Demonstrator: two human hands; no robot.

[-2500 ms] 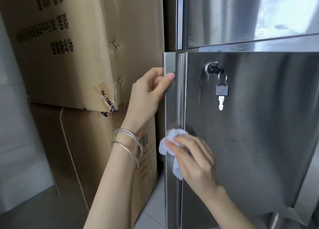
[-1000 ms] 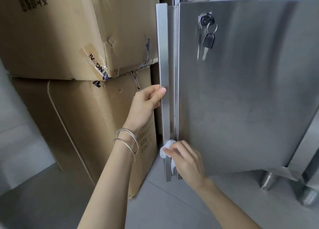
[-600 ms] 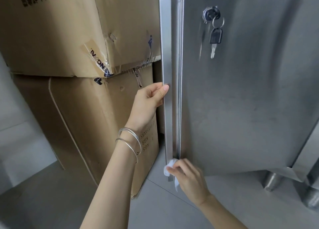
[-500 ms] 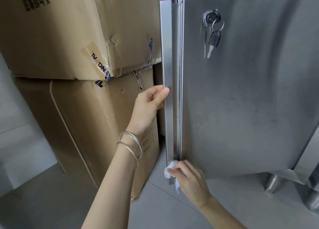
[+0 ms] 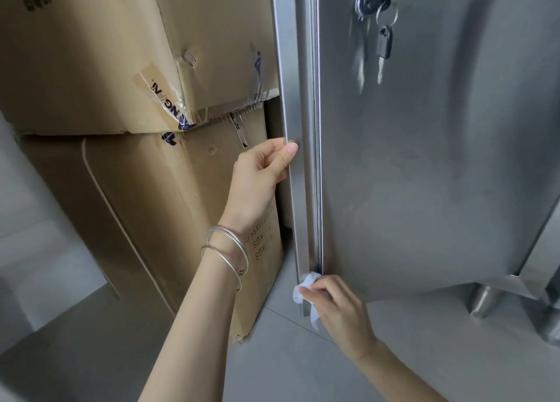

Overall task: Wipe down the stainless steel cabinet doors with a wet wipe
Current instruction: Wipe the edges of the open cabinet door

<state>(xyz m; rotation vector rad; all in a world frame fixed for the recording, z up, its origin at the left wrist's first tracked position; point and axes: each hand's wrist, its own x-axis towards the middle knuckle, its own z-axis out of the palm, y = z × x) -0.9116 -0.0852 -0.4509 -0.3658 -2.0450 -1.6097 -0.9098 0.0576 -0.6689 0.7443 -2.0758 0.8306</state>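
1. The stainless steel cabinet door [image 5: 424, 159] fills the right of my view. Its bottom edge hangs clear above the floor.
2. Two cardboard boxes stand stacked to the left, the upper box [image 5: 106, 53] on the lower box [image 5: 166, 204]. Only a narrow gap separates them from the door's left edge.
3. The grey floor [image 5: 272, 359] lies open below me, between the lower box's bottom corner and the cabinet leg [image 5: 485, 298] on the right.
4. A vertical handle strip [image 5: 288, 98] runs down the door's left edge, with a thin groove between it and the door face.
5. My left hand [image 5: 257, 174] grips that strip at mid-height, thumb on the front and fingers curled behind it in the gap beside the boxes. Two silver bangles [image 5: 225, 250] sit on the wrist.
6. My right hand [image 5: 339, 307] is at the door's bottom left corner, its fingers pinching the wet wipe [image 5: 304, 289].
7. The wipe is bunched white and pressed against the strip's bottom end, where the groove stops. A tail of it hangs below the edge.
8. A key [image 5: 384, 45] hangs on a ring from the lock [image 5: 371, 1] near the top, well apart from both hands.
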